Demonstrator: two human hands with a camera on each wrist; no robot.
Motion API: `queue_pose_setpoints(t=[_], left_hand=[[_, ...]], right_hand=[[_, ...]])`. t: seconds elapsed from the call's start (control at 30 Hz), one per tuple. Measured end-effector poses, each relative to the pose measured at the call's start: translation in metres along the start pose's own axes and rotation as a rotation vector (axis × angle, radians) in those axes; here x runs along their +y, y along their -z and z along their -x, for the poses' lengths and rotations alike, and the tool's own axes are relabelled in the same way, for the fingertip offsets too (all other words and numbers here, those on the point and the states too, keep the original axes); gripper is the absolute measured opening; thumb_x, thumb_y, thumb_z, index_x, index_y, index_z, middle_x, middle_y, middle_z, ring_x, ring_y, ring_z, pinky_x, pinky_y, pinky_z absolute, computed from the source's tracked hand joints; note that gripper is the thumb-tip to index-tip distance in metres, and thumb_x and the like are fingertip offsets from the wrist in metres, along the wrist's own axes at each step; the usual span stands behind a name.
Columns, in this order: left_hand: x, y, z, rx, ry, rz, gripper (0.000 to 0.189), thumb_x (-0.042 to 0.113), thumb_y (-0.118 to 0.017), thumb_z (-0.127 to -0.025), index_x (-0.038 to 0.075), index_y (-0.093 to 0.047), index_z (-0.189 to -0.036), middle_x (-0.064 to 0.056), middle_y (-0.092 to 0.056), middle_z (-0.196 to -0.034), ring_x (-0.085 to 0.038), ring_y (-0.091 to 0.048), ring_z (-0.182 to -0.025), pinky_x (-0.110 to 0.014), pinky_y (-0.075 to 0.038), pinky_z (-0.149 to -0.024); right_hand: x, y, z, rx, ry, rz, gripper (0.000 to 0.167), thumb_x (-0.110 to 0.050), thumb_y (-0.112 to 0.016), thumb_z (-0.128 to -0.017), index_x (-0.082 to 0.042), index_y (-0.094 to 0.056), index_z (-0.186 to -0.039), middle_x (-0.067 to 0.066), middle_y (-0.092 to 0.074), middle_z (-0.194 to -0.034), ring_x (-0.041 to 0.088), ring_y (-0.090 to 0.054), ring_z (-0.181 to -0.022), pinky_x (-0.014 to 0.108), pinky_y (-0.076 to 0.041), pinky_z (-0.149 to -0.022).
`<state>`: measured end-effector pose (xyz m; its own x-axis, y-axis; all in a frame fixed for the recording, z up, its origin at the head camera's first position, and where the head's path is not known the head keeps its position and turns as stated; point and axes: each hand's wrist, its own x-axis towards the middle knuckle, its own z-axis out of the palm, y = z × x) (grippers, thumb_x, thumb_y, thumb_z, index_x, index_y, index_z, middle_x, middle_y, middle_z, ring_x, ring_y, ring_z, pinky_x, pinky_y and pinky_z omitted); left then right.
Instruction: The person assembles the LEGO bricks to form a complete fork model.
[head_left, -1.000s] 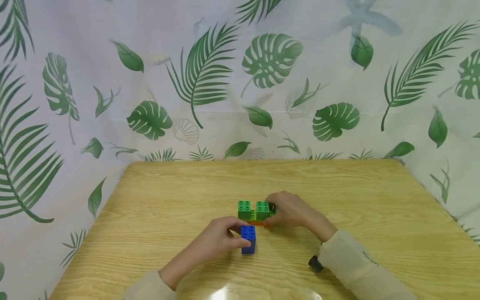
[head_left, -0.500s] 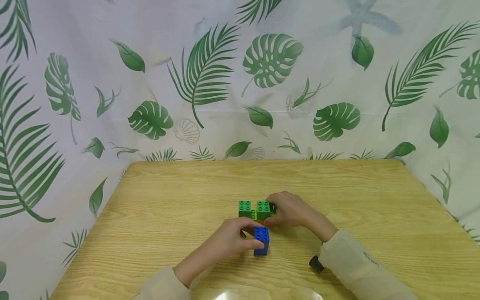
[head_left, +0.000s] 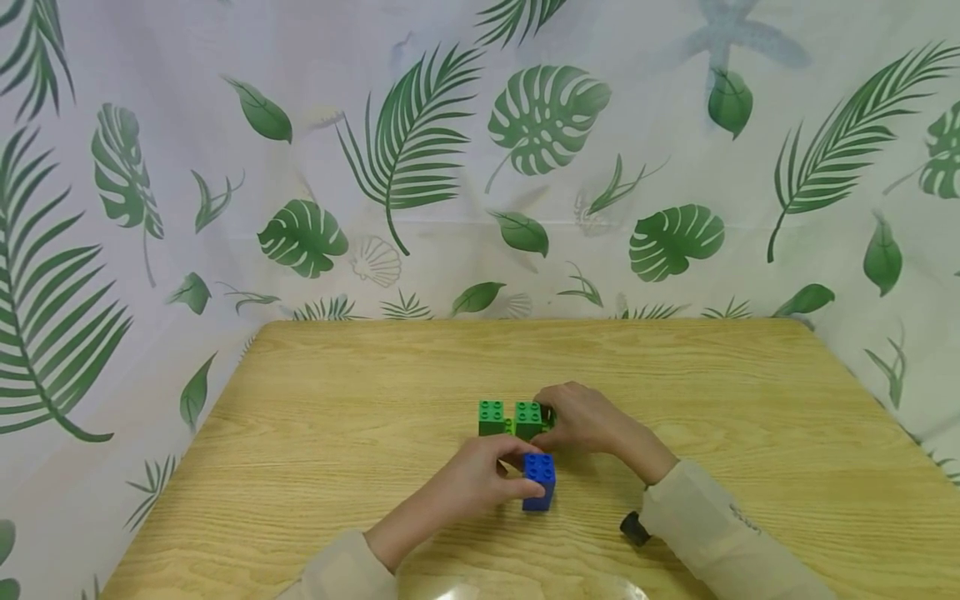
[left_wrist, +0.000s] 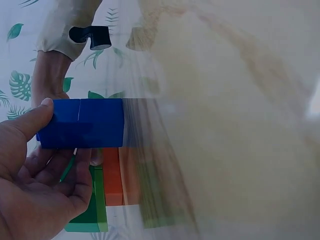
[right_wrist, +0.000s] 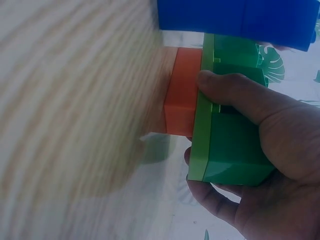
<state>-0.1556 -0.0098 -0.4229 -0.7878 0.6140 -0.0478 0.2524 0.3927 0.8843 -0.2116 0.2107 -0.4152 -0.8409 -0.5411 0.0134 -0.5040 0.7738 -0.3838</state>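
My left hand pinches a stack of two blue building bricks between thumb and fingers. A seam crosses the blue stack in the left wrist view, and studs show on its top. Just beyond it, my right hand grips the right end of a brick assembly. That assembly has dark green bricks on a light green plate, with an orange brick underneath, low at the table. The right thumb lies along the plate's near side. In the head view, the left hand hides the orange brick.
Both hands work over a wood-grain table. A leaf-patterned cloth hangs behind the table and at its sides. A small black object sits at the right sleeve.
My left hand has carried the blue stack to the right, in front of the green assembly's right part. My right hand has stayed in place on the assembly.
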Motion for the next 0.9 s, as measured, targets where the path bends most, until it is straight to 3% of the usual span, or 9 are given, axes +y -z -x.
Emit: queue_pose_setpoints(t=[0.43,0.9], left_hand=[[-0.0011,-0.0029,-0.0004,0.006,0.004,-0.022,0.035,0.023,-0.081,-0.093,0.010,-0.071,-0.124,0.005,-0.070,-0.109,-0.009,-0.064,-0.100,-0.024,-0.052,-0.083],[0.0015,-0.0009,0.0005,-0.004,-0.017,-0.084,0.040,0.026,-0.082,-0.092,0.011,-0.070,-0.128,0.006,-0.069,-0.112,-0.009,-0.063,-0.104,-0.025,-0.052,-0.086]], right_hand=[[-0.0013,0.0004,-0.0002,-0.004,-0.013,0.011,0.031,-0.032,-0.089,-0.082,-0.011,-0.069,-0.091,-0.007,-0.055,-0.079,0.011,-0.046,-0.069,0.027,-0.035,-0.061],[-0.0017,0.0007,-0.0006,0.006,-0.002,0.007,0.033,-0.032,-0.089,-0.082,-0.013,-0.063,-0.084,-0.007,-0.048,-0.074,0.009,-0.042,-0.066,0.026,-0.032,-0.060]])
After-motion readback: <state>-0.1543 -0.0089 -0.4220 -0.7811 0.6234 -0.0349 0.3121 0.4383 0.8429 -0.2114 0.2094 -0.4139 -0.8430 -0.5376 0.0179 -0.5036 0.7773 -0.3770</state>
